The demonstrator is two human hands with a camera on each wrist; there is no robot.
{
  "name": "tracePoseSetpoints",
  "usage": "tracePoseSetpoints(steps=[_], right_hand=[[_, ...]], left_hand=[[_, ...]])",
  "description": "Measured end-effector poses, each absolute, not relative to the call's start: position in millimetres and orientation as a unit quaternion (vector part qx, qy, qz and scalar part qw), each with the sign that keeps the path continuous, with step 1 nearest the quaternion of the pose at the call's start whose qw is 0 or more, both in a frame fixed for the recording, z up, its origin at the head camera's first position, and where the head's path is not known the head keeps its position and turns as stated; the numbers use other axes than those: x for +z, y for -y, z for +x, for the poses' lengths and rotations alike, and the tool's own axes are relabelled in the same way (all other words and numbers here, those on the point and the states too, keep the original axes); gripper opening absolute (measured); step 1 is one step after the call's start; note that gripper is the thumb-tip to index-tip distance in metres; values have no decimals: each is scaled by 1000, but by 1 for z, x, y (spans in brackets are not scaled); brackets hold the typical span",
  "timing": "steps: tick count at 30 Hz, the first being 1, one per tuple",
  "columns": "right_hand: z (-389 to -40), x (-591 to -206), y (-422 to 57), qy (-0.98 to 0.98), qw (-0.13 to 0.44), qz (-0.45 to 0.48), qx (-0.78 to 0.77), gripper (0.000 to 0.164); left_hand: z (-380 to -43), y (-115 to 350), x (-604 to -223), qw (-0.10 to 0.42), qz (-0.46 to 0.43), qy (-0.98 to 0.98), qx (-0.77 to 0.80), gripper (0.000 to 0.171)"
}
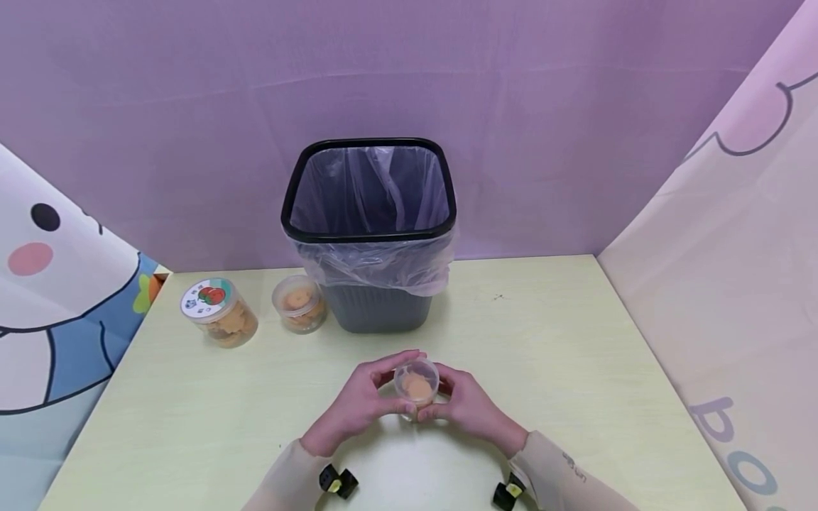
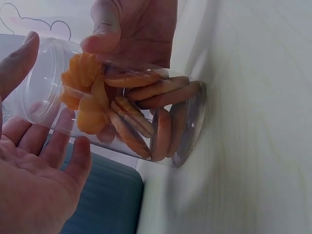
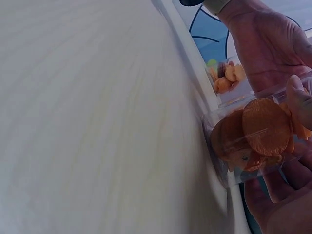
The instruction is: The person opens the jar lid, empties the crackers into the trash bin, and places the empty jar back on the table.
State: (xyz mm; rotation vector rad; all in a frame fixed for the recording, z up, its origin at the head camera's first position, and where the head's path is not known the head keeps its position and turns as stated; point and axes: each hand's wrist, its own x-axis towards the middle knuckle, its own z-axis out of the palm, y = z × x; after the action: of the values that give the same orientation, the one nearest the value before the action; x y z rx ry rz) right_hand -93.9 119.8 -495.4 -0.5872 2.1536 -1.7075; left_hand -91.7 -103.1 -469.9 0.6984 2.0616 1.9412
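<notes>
Between both hands stands a small clear plastic jar (image 1: 417, 387) holding orange-brown biscuits. My left hand (image 1: 358, 401) grips its left side, thumb in front and fingers curving behind. From the opposite side my right hand (image 1: 469, 404) holds it the same way. In the left wrist view, flat and ridged biscuits (image 2: 92, 102) fill the lower part of the jar, below a clear ridged neck (image 2: 44, 80). The right wrist view shows round biscuits (image 3: 265, 126) through the wall. The jar's base is at or just above the table; I cannot tell which.
A grey bin (image 1: 383, 309) with a black rim and a clear liner stands behind the hands. To its left are a clear biscuit jar (image 1: 299, 305) and a taller jar (image 1: 220, 312) with a tomato picture on its lid. Purple cloth (image 1: 543, 142) backs the pale table (image 1: 562, 341).
</notes>
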Motion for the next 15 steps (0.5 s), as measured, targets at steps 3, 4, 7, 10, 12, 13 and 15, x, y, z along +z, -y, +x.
tracePoseSetpoints(steps=[3,4,7,10,12,13,15], right_hand=[[-93,-495,-120,-759,160,-208,-595,71],[-93,-496,-120,-761,157,-209,-594,71],[-92,-496,-120,-764,154,-208,-592,71],[-91,-494,-120,-763,152,-205,-594,72],[-90,-494,-119,-763,152,-203,-595,72],[-90,-494,-119,-764,151,-202,-594,72],[-89,-494,-119,-766,149,-199,-593,72]], left_hand=[[-90,103,-470,105,239,-702,662,71],[-90,103,-470,102,241,-702,662,71],[-89,103,-471,96,242,-702,663,70],[-88,102,-471,98,235,-700,667,70],[-87,102,-470,101,226,-701,668,71],[-87,102,-470,102,222,-702,669,72],[-86,102,-471,101,216,-704,669,73]])
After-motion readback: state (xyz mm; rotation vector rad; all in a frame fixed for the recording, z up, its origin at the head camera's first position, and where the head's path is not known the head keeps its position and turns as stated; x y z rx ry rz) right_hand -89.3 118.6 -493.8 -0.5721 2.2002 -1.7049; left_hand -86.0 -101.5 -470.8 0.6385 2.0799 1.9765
